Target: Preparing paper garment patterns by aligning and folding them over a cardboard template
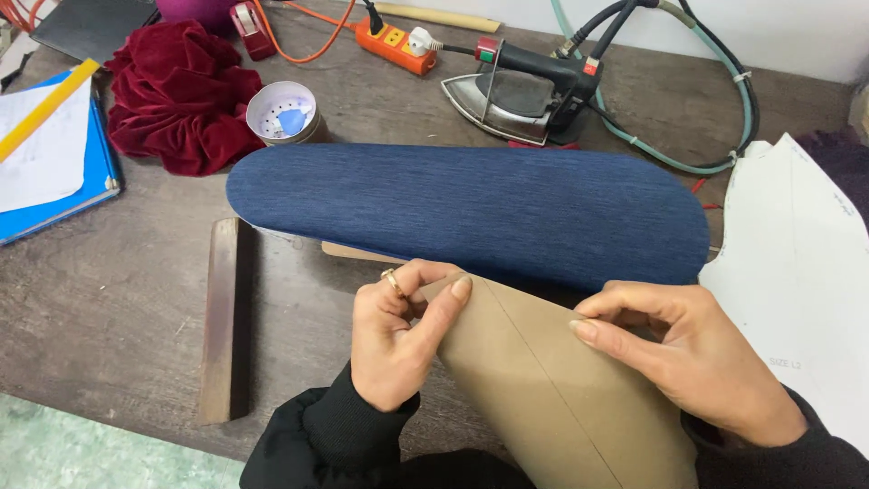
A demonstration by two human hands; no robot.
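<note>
My left hand (396, 337), with a ring on one finger, pinches the upper left corner of a tan fabric piece (552, 389) that has a stitched seam running down its middle. My right hand (692, 358) grips the same tan fabric at its upper right edge. The fabric lies just in front of a long blue padded sleeve board (471, 210), whose near edge it touches. Both sleeves are black.
A steam iron (520, 95) rests behind the board with hoses and an orange power strip (394, 41). Dark red velvet cloth (181, 95), a small round tin (283, 113), a blue folder with papers (54, 158), a wooden block (226, 317) and white paper patterns (806, 272) lie around.
</note>
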